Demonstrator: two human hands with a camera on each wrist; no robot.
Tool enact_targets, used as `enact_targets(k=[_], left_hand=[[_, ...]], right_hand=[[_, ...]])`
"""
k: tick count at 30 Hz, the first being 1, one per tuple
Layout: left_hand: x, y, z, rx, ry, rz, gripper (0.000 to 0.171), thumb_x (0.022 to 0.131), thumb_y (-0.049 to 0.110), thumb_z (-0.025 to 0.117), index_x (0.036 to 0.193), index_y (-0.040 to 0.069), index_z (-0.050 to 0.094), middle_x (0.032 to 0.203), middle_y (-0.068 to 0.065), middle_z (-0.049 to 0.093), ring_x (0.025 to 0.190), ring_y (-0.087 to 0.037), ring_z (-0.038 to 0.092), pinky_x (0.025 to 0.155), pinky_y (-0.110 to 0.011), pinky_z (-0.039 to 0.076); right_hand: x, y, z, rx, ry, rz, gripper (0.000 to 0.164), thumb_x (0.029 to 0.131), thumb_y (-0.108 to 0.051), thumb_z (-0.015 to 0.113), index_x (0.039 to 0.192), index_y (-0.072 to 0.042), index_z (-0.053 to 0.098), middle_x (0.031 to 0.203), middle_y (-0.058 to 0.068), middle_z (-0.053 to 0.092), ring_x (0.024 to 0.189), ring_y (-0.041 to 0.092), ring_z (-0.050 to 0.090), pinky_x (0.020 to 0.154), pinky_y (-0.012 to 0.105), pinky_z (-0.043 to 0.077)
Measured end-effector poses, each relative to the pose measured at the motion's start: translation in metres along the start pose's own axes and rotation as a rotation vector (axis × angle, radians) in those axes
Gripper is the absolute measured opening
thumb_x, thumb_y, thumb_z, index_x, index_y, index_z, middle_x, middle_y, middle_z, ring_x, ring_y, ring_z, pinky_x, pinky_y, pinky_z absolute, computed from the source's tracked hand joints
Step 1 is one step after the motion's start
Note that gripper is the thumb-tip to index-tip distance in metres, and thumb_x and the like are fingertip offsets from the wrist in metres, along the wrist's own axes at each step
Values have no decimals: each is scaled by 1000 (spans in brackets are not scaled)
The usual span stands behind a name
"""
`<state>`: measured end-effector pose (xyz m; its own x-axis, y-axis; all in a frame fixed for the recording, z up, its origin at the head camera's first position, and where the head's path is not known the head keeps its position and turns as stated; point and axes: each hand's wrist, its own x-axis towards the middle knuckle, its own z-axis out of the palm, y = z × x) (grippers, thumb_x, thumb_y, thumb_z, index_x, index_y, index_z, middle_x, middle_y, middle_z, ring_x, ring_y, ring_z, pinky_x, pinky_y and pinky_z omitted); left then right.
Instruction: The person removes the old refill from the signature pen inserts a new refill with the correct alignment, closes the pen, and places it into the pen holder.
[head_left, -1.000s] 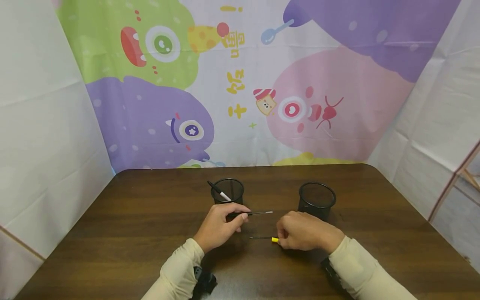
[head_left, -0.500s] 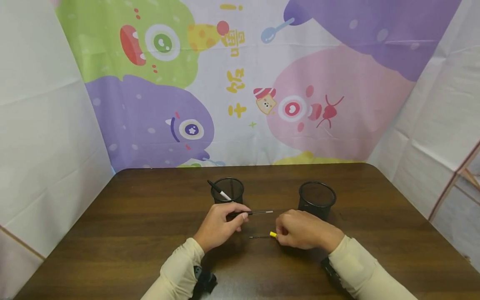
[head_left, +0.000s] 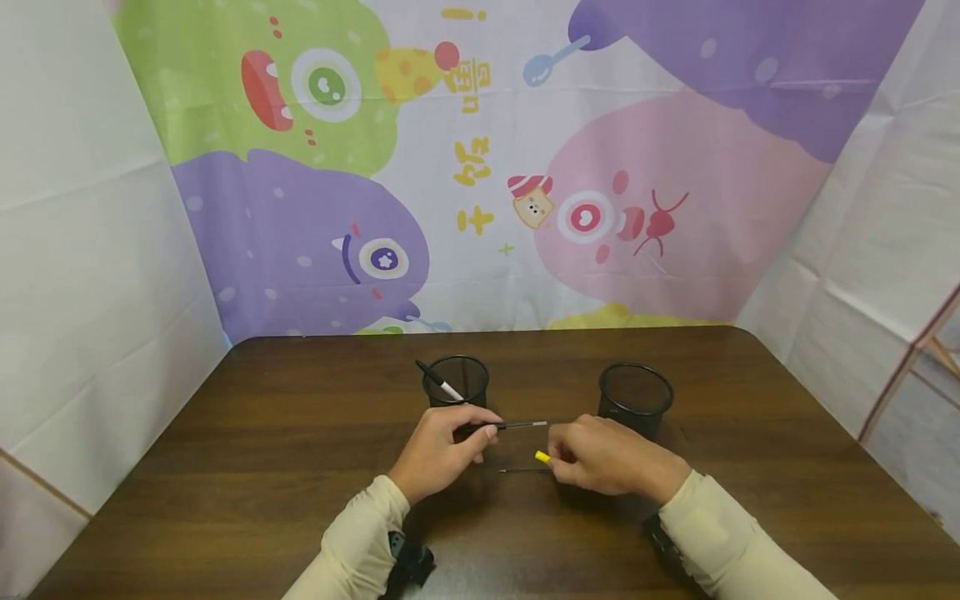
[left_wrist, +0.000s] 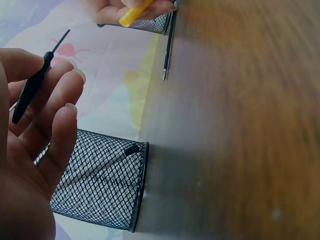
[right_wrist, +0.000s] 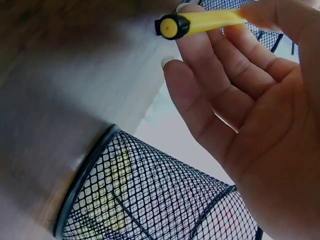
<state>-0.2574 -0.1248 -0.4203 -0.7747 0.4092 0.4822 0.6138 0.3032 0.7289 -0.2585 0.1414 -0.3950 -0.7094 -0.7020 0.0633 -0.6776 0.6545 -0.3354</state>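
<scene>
My left hand pinches a slim black tapered pen part, with a thin rod like a refill sticking out of its thicker end. Over the table's middle, my right hand holds a short yellow tube between thumb and fingers; the tube's visible end has a black collar. A thin dark refill with a silver tip points leftward in the head view, its far end hidden by the right hand. I cannot tell whether the fingers hold it. The two hands are apart.
Behind the left hand stands a black mesh pen cup with a black-and-white marker leaning in it. Another mesh cup stands behind the right hand. A printed cloth hangs along the table's far edge.
The yellow tube has shifted up and to the left and now slants away from the refill. My right hand has moved slightly left with it, while the left hand stays put.
</scene>
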Motion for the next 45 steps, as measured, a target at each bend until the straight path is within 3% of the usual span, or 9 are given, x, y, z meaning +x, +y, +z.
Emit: enact_targets(k=[11, 19, 24, 35, 45], left_hand=[[0, 1, 0, -7, -3, -12, 14, 99, 11, 66, 109, 16, 74, 87, 6, 73, 61, -8, 66, 62, -29, 57], [-1, 0, 0, 1, 1, -17, 14, 99, 11, 66, 109, 17, 74, 87, 6, 73, 61, -8, 66, 62, -29, 56], [0, 0, 0, -2, 2, -14, 14, 98, 11, 66, 108, 16, 74, 86, 6, 73, 61, -8, 66, 61, -29, 56], [-1, 0, 0, -2, 3, -22, 14, 98, 10, 66, 108, 16, 74, 87, 7, 73, 61, -8, 66, 62, -29, 57], [0, -1, -1, 2, -1, -9, 14, 98, 11, 66, 109, 12, 75, 87, 7, 73, 61, -8, 66, 61, -29, 56]], right_hand=[[1, 3, 1, 35, 33, -34, 11, 99, -15, 58, 89, -18, 57, 66, -14, 50, 51, -1, 42, 47, 20, 38], [-1, 4, 0, 38, 50, -29, 9, 91, -10, 61, 90, -17, 55, 65, -13, 48, 51, 0, 40, 47, 20, 35], [0, 4, 0, 10, 96, -18, 15, 87, -8, 63, 88, -17, 51, 63, -11, 44, 50, 1, 38, 47, 21, 33], [0, 6, -2, -19, 147, 21, 15, 90, -9, 64, 88, -17, 51, 64, -10, 45, 51, 3, 39, 47, 23, 36], [2, 4, -2, -89, 231, -5, 11, 89, -11, 63, 90, -17, 54, 64, -12, 41, 53, 3, 38, 49, 24, 35]])
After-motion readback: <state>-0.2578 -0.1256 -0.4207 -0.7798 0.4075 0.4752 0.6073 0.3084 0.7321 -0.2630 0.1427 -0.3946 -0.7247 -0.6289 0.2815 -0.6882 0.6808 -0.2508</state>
